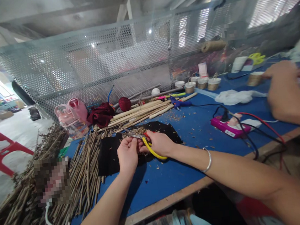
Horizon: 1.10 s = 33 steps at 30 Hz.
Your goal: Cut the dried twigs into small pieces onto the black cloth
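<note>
My right hand (160,143) is closed around the yellow handles of a pair of pruning shears (142,139), whose metal blades point left over a black cloth (108,154). A silver bangle (208,160) sits on that wrist. My left hand (127,154) is curled shut right beside the blades; what it pinches is too small to name. Wood chips lie on the cloth under both hands. The cloth rests on a blue table (168,182).
A big pile of thin twigs (65,178) fills the left. Thicker peeled sticks (142,113), a pink jug (71,119), red yarn (124,103), a glue gun (180,104), a pink power strip (228,125) with cables and small cups (203,83) lie behind. Another person's arm (287,94) rests at right.
</note>
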### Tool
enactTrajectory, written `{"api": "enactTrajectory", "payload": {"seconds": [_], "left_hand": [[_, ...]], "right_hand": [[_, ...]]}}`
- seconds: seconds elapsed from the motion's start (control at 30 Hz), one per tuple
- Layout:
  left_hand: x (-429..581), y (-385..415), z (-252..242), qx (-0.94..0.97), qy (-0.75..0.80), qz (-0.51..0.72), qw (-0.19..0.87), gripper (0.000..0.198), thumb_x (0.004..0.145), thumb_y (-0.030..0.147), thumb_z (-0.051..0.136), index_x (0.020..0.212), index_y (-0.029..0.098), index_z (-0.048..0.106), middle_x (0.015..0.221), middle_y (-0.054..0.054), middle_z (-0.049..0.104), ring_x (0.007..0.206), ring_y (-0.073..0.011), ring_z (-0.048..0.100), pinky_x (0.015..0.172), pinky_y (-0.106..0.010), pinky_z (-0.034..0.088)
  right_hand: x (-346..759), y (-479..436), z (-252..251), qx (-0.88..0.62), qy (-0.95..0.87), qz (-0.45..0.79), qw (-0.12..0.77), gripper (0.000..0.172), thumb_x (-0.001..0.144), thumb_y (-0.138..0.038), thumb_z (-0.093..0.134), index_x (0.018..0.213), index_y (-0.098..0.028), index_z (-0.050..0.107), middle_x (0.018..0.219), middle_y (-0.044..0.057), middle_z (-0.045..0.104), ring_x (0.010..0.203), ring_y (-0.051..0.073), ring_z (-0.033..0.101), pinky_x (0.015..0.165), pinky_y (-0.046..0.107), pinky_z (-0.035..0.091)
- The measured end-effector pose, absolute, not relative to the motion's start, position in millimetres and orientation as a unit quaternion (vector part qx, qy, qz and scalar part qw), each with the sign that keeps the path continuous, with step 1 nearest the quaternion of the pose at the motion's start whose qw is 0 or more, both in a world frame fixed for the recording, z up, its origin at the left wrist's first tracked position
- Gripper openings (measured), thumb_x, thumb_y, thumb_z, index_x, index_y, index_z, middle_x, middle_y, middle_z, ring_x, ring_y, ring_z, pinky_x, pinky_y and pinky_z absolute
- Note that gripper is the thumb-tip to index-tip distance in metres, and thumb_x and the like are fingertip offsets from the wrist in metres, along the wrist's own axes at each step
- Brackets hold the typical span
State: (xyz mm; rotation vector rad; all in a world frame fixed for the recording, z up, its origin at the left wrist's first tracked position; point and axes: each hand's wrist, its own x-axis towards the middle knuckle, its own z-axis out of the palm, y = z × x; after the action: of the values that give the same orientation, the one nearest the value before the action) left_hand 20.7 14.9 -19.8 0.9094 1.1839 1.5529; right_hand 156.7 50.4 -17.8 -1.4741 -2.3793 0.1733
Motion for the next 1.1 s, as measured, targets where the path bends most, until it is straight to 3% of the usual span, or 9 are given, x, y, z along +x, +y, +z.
{"api": "enactTrajectory", "payload": {"seconds": [0.2,0.47,0.63,0.87,1.1], "left_hand": [[18,16,-18,0.357,0.485,0.631,0.488,0.022,0.067,0.029,0.067,0.077,0.013,0.054,0.069,-0.005,0.067,0.058,-0.0138,0.064,0.058,-0.028,0.054],[11,20,-17,0.357,0.499,0.641,0.461,0.021,0.064,0.027,0.068,0.074,0.013,0.055,0.064,-0.003,0.066,0.059,-0.0118,0.063,0.056,-0.021,0.049],[11,20,-17,0.383,0.5,0.639,0.442,0.022,0.061,0.028,0.07,0.072,0.013,0.058,0.064,-0.003,0.065,0.059,-0.0124,0.062,0.058,-0.023,0.048],[15,16,-11,0.355,0.433,0.635,0.533,0.03,0.06,0.03,0.072,0.08,0.011,0.061,0.074,-0.005,0.067,0.064,-0.0113,0.062,0.062,-0.022,0.049],[14,16,-10,0.333,0.435,0.629,0.551,0.026,0.06,0.028,0.071,0.077,0.011,0.062,0.071,-0.005,0.067,0.061,-0.0111,0.062,0.059,-0.022,0.049]], "right_hand": [[159,52,-16,-0.523,-0.837,0.067,0.147,0.057,0.069,-0.074,0.042,0.087,-0.02,0.05,0.079,0.007,0.065,0.074,0.023,0.063,0.058,0.026,0.036],[159,48,-12,-0.528,-0.835,0.034,0.151,0.067,0.065,-0.076,0.044,0.098,-0.018,0.046,0.082,0.008,0.065,0.076,0.025,0.063,0.059,0.027,0.037],[159,49,-12,-0.517,-0.84,0.04,0.158,0.061,0.069,-0.073,0.043,0.095,-0.018,0.047,0.083,0.008,0.065,0.074,0.024,0.063,0.059,0.027,0.036],[162,56,-17,-0.486,-0.841,0.108,0.21,0.053,0.07,-0.068,0.049,0.091,-0.019,0.048,0.075,0.004,0.063,0.062,0.016,0.058,0.053,0.022,0.031],[163,58,-18,-0.471,-0.846,0.122,0.219,0.051,0.068,-0.066,0.053,0.088,-0.019,0.05,0.072,0.003,0.061,0.059,0.015,0.055,0.052,0.022,0.029]]}}
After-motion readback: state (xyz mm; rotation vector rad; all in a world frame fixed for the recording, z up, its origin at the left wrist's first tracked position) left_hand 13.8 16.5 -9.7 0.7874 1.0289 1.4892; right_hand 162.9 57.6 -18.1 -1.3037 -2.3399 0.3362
